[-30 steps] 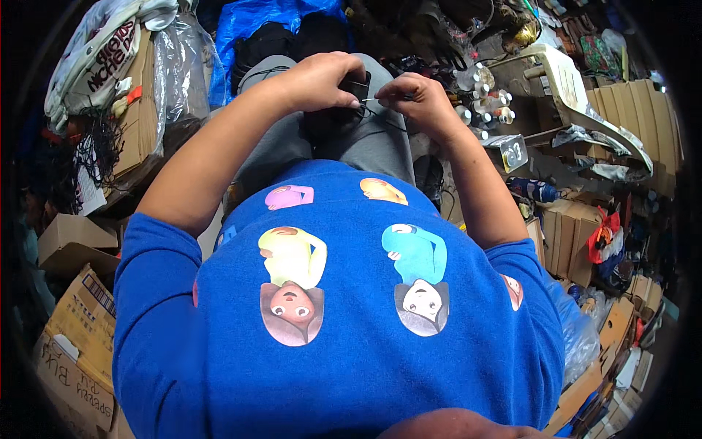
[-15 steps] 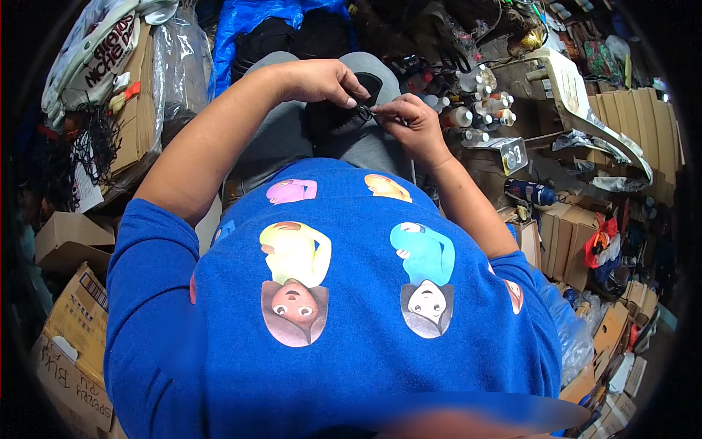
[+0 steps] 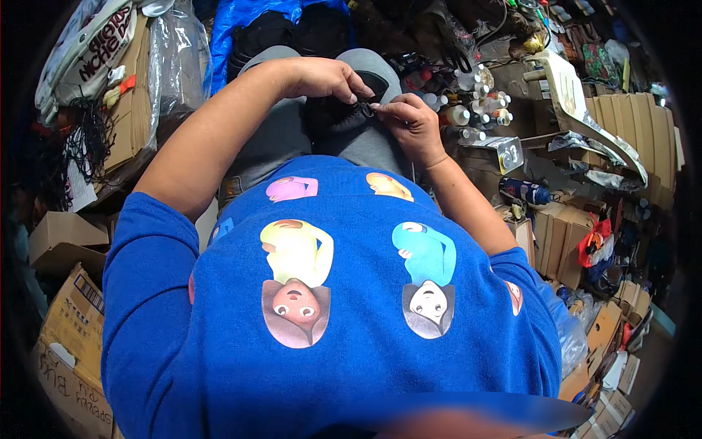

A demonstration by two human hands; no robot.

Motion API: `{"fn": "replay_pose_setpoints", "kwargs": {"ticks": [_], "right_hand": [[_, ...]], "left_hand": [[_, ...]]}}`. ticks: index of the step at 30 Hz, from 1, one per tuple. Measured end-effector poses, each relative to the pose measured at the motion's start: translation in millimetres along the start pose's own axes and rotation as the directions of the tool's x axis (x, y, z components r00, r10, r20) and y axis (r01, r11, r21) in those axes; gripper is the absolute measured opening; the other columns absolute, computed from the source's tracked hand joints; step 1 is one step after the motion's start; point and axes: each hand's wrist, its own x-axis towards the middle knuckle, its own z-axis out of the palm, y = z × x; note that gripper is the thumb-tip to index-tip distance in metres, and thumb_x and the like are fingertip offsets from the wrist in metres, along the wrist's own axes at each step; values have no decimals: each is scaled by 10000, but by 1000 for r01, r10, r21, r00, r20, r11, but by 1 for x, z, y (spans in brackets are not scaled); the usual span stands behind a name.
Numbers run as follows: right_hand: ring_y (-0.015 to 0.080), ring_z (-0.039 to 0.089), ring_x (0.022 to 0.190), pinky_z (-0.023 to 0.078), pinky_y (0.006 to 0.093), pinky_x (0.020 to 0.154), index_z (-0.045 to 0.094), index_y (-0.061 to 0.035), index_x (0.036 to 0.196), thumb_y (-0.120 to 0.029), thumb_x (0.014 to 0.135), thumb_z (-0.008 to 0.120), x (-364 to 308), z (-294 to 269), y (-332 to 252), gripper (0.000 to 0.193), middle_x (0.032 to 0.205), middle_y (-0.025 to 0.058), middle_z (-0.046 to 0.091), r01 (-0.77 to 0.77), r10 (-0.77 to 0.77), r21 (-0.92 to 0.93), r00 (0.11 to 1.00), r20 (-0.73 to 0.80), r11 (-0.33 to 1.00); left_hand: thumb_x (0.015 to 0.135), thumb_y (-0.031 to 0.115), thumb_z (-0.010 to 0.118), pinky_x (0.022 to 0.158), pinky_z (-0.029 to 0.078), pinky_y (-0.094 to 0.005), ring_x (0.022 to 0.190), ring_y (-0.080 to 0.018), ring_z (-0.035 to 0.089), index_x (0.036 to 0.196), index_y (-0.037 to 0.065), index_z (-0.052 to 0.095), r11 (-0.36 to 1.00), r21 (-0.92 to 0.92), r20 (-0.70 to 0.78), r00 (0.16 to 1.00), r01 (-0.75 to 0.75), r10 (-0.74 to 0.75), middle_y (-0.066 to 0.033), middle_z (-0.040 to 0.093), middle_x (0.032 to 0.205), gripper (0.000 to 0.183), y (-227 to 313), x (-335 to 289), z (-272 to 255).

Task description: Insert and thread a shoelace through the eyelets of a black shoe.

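Note:
A black shoe [image 3: 339, 121] with dark laces rests on my lap, across my grey-trousered thighs. Its opening is at the far side, partly covered by my left hand. My left hand [image 3: 330, 79] reaches over the shoe from the left, thumb and fingers closed together near the opening. What lies between those fingertips is too small to make out. On the right, my right hand [image 3: 411, 126] pinches a thin black shoelace [image 3: 368, 110] between thumb and forefinger, with its other fingers curled.
Bottles with white caps [image 3: 482, 102] crowd together beyond my right hand. Further right are a white plastic chair part [image 3: 567, 91], a dark blue can [image 3: 528, 192] and stacked cardboard [image 3: 632, 121]. Cardboard boxes [image 3: 67, 238] stand at left. Blue plastic sheeting [image 3: 221, 44] lies ahead of my knees.
Both hands stay at the shoe with only small finger shifts. My left fingertips have moved slightly right and up. The whole view has shifted a little.

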Motion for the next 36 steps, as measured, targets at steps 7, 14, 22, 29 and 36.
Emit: {"fn": "replay_pose_setpoints", "kwargs": {"ticks": [7,14,22,29,36], "right_hand": [[253,579,735,446,344,657,696,-149,911,-47,738,629,7,-11,-18,212,783,77,578,98,-61,-314,990,125,944],[320,583,825,432,397,719,687,-119,894,-83,748,543,37,-31,-36,208,847,125,590,283,-32,-470,881,473,836],[250,634,694,490,325,648,687,-62,869,-126,731,681,50,-8,-26,152,756,122,645,-132,272,-341,875,401,931],[87,564,771,438,236,724,680,-20,945,-254,809,672,33,-20,-5,270,832,38,662,-630,478,391,771,421,671],[142,510,829,428,279,715,632,-47,855,-152,742,717,14,-20,7,176,872,48,489,-189,193,-45,932,306,981]], "left_hand": [[785,62,567,1025,302,-282,1140,-176,505,1224,42,560,999,-46,-2,1000,16,-16,-88,574,1222,439,0,2,1],[751,-33,597,938,417,-323,1023,-212,581,1091,2,605,935,343,2,995,-92,97,-130,633,1074,341,11,9,-1],[644,31,742,828,471,-322,909,-221,610,985,32,625,936,311,-296,919,-166,262,-96,635,967,361,3,15,3],[699,181,731,769,484,-369,903,-291,588,886,76,633,839,542,-548,738,-46,394,-105,534,997,236,-17,-22,40],[777,86,640,732,461,-297,794,-206,597,941,18,593,917,397,-473,846,-44,245,-106,625,828,184,-25,-39,14]]}}
